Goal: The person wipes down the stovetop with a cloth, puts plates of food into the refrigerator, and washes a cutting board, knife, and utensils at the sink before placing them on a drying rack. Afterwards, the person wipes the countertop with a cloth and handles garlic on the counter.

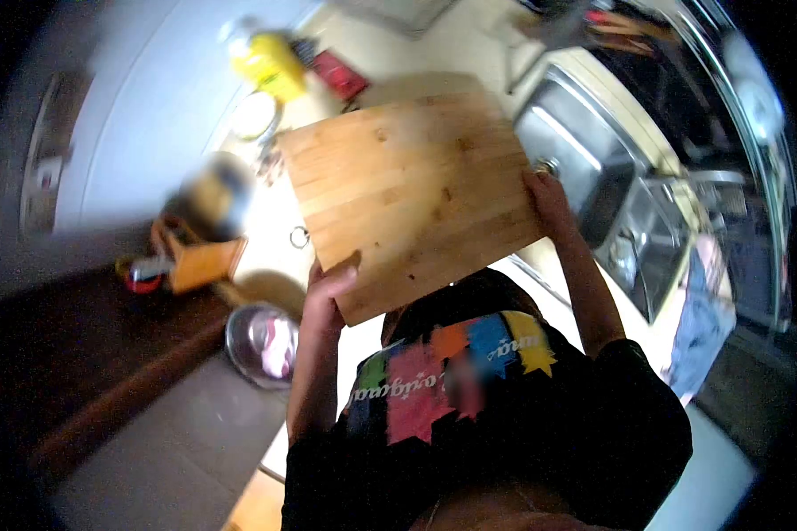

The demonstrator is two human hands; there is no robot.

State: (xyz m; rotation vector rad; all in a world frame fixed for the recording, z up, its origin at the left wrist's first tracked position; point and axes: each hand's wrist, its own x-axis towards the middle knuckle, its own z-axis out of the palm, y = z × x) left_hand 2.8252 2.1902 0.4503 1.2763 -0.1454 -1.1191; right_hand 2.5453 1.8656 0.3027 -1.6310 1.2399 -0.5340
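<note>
A wooden cutting board [416, 190] is held up in front of me between both hands, tilted, with its broad face in view. My left hand [329, 288] grips its lower left corner, the thumb lying on top. On the opposite side, my right hand [547, 199] is closed around the right edge, its fingers partly hidden by the board. Beyond the board's far left corner stand a yellow bottle [270, 64] and a red packet [339, 75].
A double steel sink [584, 133] lies to the right, with a blue cloth [701, 323] by its near end. On the left are a wooden block [205, 264], a clear bowl [264, 343] with contents I cannot make out, and a white-lidded container [255, 115].
</note>
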